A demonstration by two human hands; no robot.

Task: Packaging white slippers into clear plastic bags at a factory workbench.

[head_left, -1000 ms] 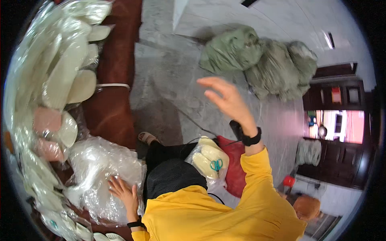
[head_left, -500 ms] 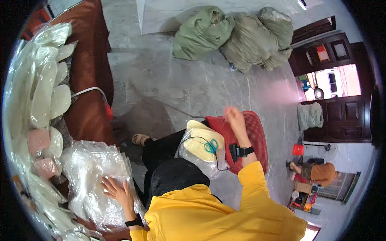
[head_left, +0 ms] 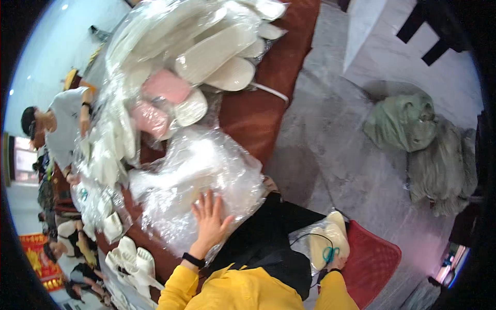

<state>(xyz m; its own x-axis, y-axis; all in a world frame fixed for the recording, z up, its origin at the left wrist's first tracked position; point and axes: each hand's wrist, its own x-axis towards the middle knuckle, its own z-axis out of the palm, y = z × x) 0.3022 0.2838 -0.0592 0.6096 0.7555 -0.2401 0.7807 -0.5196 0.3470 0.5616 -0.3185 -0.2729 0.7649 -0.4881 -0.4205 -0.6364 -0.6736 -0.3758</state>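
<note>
My left hand [head_left: 211,222] lies with fingers spread on a heap of clear plastic bags [head_left: 178,178] on the brown-covered table. My right hand [head_left: 337,262] is low at the right, against pale yellow sole-shaped pieces [head_left: 321,243] in a clear bag. These rest beside my leg on the edge of a red chair [head_left: 369,253]. Teal-handled scissors [head_left: 329,253] lie on the pieces, right by my right fingers. Those fingers are small and partly hidden, so their grip cannot be made out. A thin black cord [head_left: 310,234] loops over the bag.
Wrapped white soles [head_left: 217,51] and pink pieces [head_left: 168,86] are piled along the brown table cover [head_left: 253,124]. White slippers [head_left: 132,258] lie nearer me. Other people [head_left: 64,116] work along the left. Green sacks [head_left: 400,121] stand on the floor at the far right.
The view has swung toward the table on the left. My right hand has come down from above the red chair to the bagged pieces and scissors. My left hand stays on the plastic bags.
</note>
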